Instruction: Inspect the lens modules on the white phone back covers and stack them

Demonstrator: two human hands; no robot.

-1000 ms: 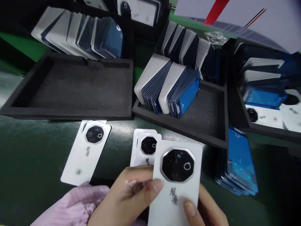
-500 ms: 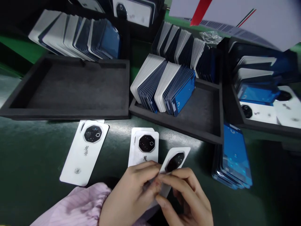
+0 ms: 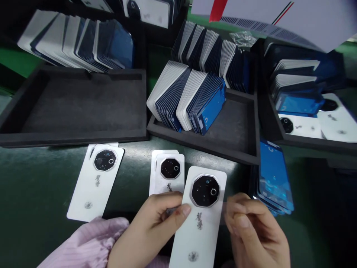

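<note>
My left hand (image 3: 152, 225) grips a white phone back cover (image 3: 205, 238) by its left edge, thumb on the face. The cover has a dark eight-sided camera area and faces up at me. My right hand (image 3: 255, 232) is just right of the cover, thumb and fingers pinched together. A faint clear film strip (image 3: 224, 213) runs between the cover's right edge and those fingers. Behind my left hand, two overlapping white back covers (image 3: 169, 169) lie on the table, partly hidden. More overlapping white covers (image 3: 95, 186) lie to the left.
A black tray (image 3: 89, 130) at left holds a row of covers at its back. Another black tray (image 3: 234, 149) in the middle holds leaning rows. A third tray (image 3: 306, 140) stands at right. Blue-filmed panels (image 3: 272, 171) are stacked beside it. A white sheet (image 3: 279, 33) hangs above.
The cover in my left hand has turned from a slant to face me. My right hand has moved right, off the cover, and the clear strip now shows between them. The view has shifted slightly.
</note>
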